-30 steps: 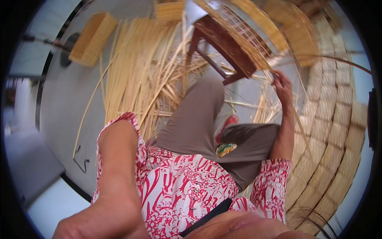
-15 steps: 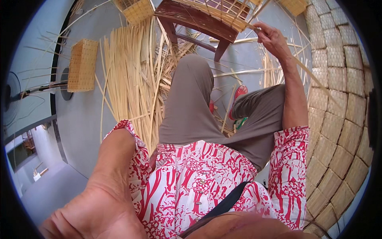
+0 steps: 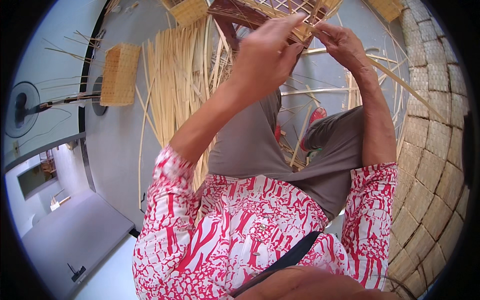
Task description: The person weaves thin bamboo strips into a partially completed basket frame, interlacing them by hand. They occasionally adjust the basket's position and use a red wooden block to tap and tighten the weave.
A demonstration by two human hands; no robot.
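At the top of the view, a half-woven bamboo basket (image 3: 265, 7) with open lattice sides lies on a dark red wooden stool (image 3: 235, 17). My left hand (image 3: 267, 57), slightly blurred, is at the basket's near right corner, its thumb and fingers on either side of that corner. Close beside it, my right hand (image 3: 344, 49) pinches a flat bamboo strip (image 3: 407, 90) against the same corner. The strip's long free end trails down to the right past my forearm. Upright strips rise from the basket near my fingertips.
Loose bamboo strips (image 3: 172, 85) are spread on the floor left of my knee. Woven baskets stand at the left (image 3: 119, 75), top left (image 3: 187, 11) and top right (image 3: 385, 7). Stacked woven pieces (image 3: 425, 140) line the right side. A fan (image 3: 22, 110) is at far left.
My left hand has moved from the lower left up to the basket corner. My right hand remains there with the strip. The whole view has shifted slightly.
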